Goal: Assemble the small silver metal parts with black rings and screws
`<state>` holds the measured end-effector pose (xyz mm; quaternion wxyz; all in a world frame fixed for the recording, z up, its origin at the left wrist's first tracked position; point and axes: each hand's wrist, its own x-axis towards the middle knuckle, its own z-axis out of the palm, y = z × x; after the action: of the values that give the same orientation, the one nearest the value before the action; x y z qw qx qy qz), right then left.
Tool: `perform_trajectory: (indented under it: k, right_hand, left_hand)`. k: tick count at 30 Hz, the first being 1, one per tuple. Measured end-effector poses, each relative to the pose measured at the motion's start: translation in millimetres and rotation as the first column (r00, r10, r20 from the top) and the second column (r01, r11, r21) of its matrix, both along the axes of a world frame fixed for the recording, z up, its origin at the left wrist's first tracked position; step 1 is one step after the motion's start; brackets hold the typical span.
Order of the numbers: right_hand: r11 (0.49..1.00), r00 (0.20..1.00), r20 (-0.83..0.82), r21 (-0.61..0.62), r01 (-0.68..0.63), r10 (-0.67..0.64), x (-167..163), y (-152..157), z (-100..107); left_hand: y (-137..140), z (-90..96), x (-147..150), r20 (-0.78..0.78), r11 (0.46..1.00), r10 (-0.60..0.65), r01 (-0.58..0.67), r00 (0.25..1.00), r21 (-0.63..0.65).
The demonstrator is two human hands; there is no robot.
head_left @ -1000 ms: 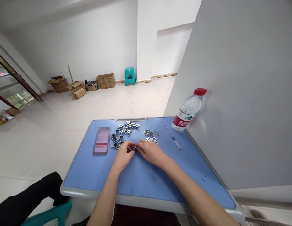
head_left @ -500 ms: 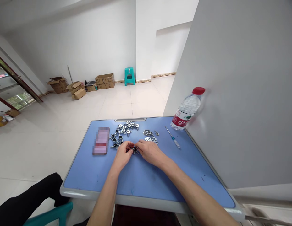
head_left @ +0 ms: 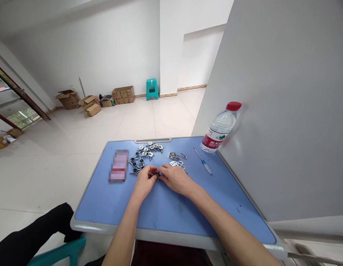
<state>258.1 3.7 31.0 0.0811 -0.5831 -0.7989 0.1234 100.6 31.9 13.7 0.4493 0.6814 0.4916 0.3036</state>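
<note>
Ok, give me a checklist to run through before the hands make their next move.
1. Small silver-and-dark metal part held: ok, the fingers of the left hand and right hand are on it.
2. A hand free: not ok, both are at the part.
3. Fit of the part's pieces: cannot tell, the fingers cover most of it.
4. Flat silver oval metal plates close by: ok, just beyond the right hand.
5. Slim tool with a translucent blue handle clear of the hands: ok, it lies to their right.
6. Red cap on the clear plastic bottle: ok.
</note>
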Motion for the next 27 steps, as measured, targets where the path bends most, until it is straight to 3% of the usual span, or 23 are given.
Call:
perform_trajectory:
  k: [9, 21, 27]
  right_hand:
    - [1.0, 1.0, 0.009, 0.019, 0.009, -0.01, -0.4, 0.3, 2.6]
    - [0.979, 0.982, 0.116, 0.123, -0.16, 0.146, 7.4, 0.8, 3.6]
    - [0.978, 0.984, 0.098, 0.133, -0.163, 0.151, 10.2, 1.9, 4.4]
  left_hand:
    - [-0.1, -3.5, -2.5, -0.089, 0.994, -0.046, 0.054, 0.995, 0.094]
    - [-2.1, 6.4, -2.6, -0.113, 0.993, -0.05, 0.062, 0.992, 0.104]
    - [-0.5, 3.9, -4.0, -0.089, 0.991, -0.074, 0.083, 0.993, 0.104]
